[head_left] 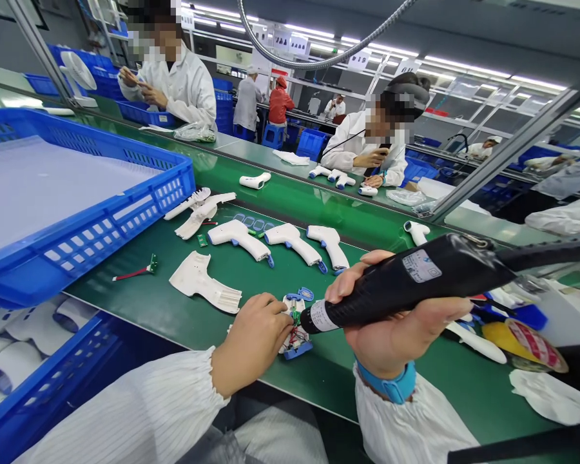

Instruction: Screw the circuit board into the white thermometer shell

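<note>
My right hand [391, 338] is wrapped round a black electric screwdriver [396, 280], a blue band at its wrist. The tool tilts down to the left, and its nose meets an opened thermometer gun [297, 343] with a green board and red wires inside. My left hand [251, 338] presses its fingers, held together, on the left side of this opened body. The screwdriver's nose hides the bit and the exact contact spot. Just beyond my left hand lies an empty white shell half [203, 280]. Three assembled white thermometer guns [292, 243] lie in a row farther back.
A large blue crate [145, 200] stands at left, above a lower bin of white shells [24, 335]. A small board with red wire [149, 265] lies nearby. Yellow tape [522, 345] and tissue [551, 393] sit at right. Across the green belt [290, 200], co-workers in white [188, 84] handle parts.
</note>
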Demonstrator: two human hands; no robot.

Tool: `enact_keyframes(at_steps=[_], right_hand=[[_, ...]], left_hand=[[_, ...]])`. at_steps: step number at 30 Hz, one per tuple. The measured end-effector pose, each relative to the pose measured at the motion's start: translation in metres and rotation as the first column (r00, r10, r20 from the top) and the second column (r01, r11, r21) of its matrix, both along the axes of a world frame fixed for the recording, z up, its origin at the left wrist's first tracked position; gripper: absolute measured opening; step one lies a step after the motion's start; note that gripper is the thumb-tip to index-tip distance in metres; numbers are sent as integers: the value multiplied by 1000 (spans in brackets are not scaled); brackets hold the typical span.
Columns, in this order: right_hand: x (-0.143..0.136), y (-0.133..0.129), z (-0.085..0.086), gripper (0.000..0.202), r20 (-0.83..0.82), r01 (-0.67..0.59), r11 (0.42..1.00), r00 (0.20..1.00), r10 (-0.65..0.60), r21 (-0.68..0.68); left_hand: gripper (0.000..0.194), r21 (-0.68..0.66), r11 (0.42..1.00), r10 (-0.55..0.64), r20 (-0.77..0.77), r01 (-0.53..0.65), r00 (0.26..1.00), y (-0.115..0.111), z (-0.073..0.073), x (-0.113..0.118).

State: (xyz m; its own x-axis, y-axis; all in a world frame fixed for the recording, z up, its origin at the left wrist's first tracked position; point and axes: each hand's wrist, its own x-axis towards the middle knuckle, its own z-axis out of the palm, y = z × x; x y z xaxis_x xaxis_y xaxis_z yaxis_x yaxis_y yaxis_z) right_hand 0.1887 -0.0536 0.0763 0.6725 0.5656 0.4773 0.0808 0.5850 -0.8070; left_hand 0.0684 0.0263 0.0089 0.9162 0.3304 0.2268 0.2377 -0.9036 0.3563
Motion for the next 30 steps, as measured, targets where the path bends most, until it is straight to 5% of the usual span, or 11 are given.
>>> enact_keyframes(at_steps=[6, 17, 30], right_hand=[[4, 0, -4, 61, -32, -24, 999, 999, 24, 21], [6, -2, -6, 61, -57, -42, 998, 997, 45, 50], [4, -2, -4, 61, -28, -36, 999, 999, 37, 26]], left_hand=[[28, 77, 996, -30, -187, 45, 982, 0, 12, 5], [25, 56, 989, -131, -116, 138, 984, 2, -7, 0], [26, -28, 979, -205, -57, 204, 977, 14, -4, 0]])
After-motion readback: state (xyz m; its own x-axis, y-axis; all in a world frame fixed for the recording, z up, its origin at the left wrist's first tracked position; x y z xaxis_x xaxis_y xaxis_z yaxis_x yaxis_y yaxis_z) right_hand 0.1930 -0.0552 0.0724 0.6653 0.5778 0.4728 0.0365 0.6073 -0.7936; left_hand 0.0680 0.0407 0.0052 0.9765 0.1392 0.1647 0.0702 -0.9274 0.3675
